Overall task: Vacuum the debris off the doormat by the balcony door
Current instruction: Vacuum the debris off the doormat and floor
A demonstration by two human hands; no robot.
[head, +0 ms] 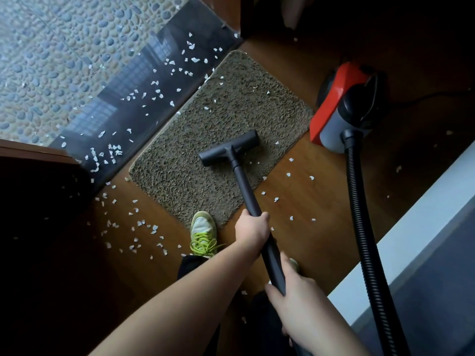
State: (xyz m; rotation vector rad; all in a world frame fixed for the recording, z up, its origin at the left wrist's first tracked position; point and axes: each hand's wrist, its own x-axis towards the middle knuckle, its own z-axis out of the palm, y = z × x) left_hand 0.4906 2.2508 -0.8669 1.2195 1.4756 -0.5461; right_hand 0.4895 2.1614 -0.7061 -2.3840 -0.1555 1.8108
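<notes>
Both hands grip the vacuum wand (246, 191), left hand (253, 231) ahead of right hand (295, 291), arms extended.

A green-laced sneaker (203, 233) stands at the lower centre of the frame, its toe on the edge of a floor covering, the rest on a brown wooden floor (303, 201). Across the upper left runs a pebble-patterned surface (64, 47) — grey-blue stones set close together — bordered by a dark glossy threshold strip (144, 80) that slants from upper right to lower left. A pale ledge (411, 232) crosses the lower right corner. Dark wood (30, 160) fills the left edge — detail there is lost in shadow.
</notes>
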